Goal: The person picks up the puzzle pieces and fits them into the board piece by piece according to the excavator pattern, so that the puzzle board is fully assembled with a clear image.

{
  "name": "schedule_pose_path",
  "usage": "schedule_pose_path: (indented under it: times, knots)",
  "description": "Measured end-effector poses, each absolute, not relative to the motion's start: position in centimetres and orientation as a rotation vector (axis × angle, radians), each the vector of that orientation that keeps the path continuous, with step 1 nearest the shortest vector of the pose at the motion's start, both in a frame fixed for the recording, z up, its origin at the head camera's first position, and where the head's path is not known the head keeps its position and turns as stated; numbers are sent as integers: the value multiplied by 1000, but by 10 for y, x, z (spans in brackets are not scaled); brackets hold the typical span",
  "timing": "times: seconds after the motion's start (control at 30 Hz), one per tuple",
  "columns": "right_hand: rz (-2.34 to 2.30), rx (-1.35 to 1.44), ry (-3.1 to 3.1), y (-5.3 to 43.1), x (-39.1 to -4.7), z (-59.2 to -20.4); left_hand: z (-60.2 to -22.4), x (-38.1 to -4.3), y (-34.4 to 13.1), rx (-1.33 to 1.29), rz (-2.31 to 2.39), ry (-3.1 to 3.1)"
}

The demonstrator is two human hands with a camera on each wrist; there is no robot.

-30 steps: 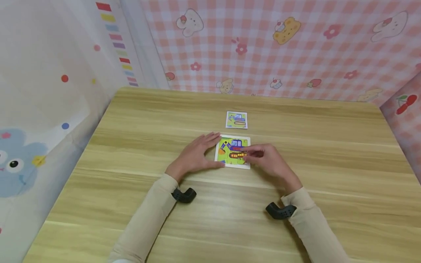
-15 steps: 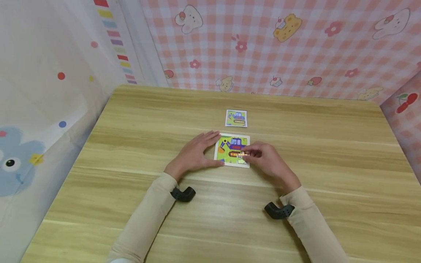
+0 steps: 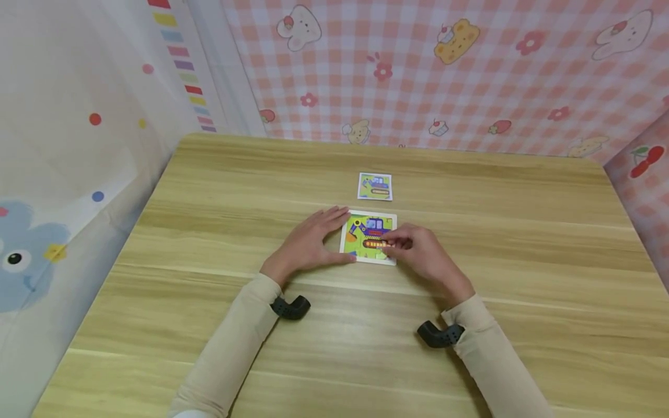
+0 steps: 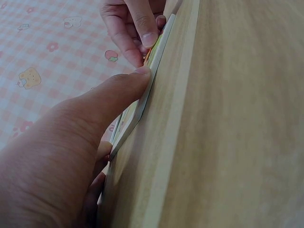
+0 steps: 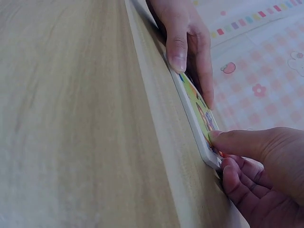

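Note:
A small white-framed jigsaw puzzle [image 3: 360,244] with a blue and orange excavator on green lies mid-table. My left hand [image 3: 308,244] spans its left side with fairly straight fingers. The thumb touches the near-left corner and the fingertips the far-left one. My right hand [image 3: 425,258] pinches a puzzle piece at the picture's lower right, between thumb and bent index finger; the fingers hide most of the piece. In the right wrist view, the right thumb [image 5: 237,143] lies over the puzzle's near corner. Its other fingers curl beside the frame's edge.
A small card [image 3: 374,186] with the same excavator picture lies just beyond the puzzle. The wood-grain table [image 3: 261,191] ends at a pink checked cloth [image 3: 418,104] behind and a white printed cloth [image 3: 78,174] at left. Black wrist devices [image 3: 290,307] sit on both cuffs.
A second ago the lower-right piece looked flush. Half a second ago a pale patch showed there beneath the right fingers, which shift slightly. The left hand stays in place; the view tilts a little.

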State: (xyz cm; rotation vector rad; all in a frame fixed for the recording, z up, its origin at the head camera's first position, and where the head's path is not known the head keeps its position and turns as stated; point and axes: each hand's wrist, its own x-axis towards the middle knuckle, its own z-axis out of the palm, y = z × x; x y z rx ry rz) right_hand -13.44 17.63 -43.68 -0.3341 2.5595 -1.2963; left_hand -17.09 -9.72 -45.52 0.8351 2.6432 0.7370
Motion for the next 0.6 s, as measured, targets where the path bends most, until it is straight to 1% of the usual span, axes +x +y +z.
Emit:
schedule_pose_path:
  times: [0.6]
  knots:
    - [-1275, -355, 2593, 177, -132, -439, -454, -170, -96, 826, 743, 2635]
